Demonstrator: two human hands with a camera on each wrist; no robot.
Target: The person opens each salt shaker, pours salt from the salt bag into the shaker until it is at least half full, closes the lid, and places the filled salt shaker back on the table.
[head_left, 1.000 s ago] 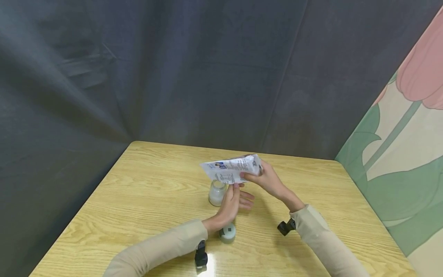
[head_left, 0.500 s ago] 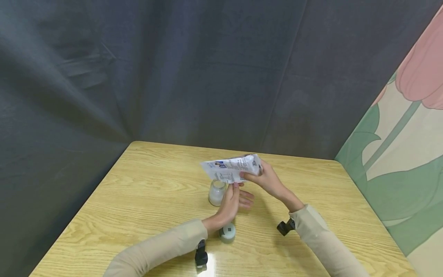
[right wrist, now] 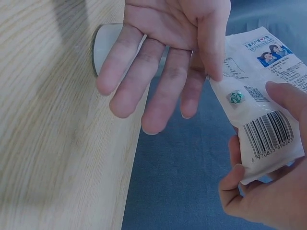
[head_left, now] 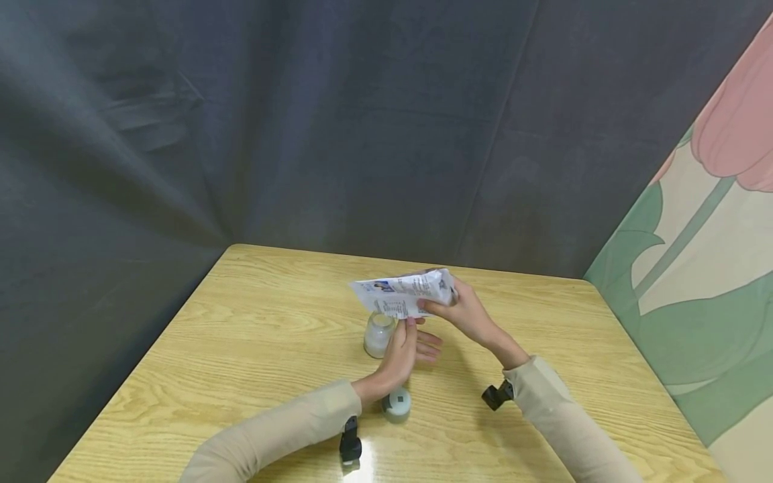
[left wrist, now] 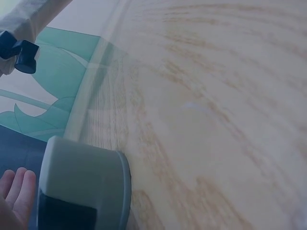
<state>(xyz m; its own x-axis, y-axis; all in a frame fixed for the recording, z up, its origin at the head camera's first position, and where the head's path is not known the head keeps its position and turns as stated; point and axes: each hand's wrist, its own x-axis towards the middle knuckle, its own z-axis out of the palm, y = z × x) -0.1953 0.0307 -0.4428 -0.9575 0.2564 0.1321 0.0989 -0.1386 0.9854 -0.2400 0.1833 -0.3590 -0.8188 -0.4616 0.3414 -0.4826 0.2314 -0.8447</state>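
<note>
My right hand (head_left: 461, 308) grips a white printed packet (head_left: 401, 295) at its right end, thumb on the near face, and holds it tilted above the table. A barcode (right wrist: 268, 133) and a small photo show on it in the right wrist view. Just under its lower edge is my left hand (head_left: 398, 352), thumb tip at that edge, the other fingers extended and spread. The packet's left end hangs over a clear glass jar (head_left: 379, 337) with white contents, which stands upright without a lid. In the right wrist view my left fingers partly hide the jar.
A pale grey-green cylindrical container (head_left: 396, 407) stands on the wooden table (head_left: 272, 322) close beneath my left wrist. It also fills the lower left of the left wrist view. Dark cloth (head_left: 362, 134) hangs behind the table, and a flower-patterned curtain (head_left: 706, 268) borders the right side.
</note>
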